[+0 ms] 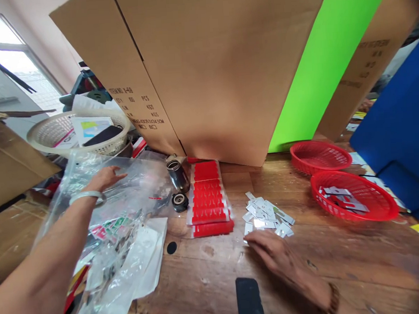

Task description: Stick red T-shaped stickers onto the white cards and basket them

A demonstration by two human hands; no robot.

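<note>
My left hand (107, 177) reaches over a large clear plastic bag (135, 168) on the left, fingers stretched out and holding nothing. My right hand (274, 253) is low over the wooden table, its fingers bent together at the near edge of a loose pile of small flat metal plates (264, 211). A light sliver of one plate shows at its fingertips; the rest of that plate is hidden. Left of the pile lies a stack of red strips on clear backing (208, 195).
An open dark flask (177, 175) stands beside its lid (179, 202). Two red baskets (352, 173) sit at the right, the nearer with plates inside. Large cardboard (226, 80) walls the back. A white basket (48, 133) and plastic packets (120, 271) are at left; a black piece (249, 299) lies in front.
</note>
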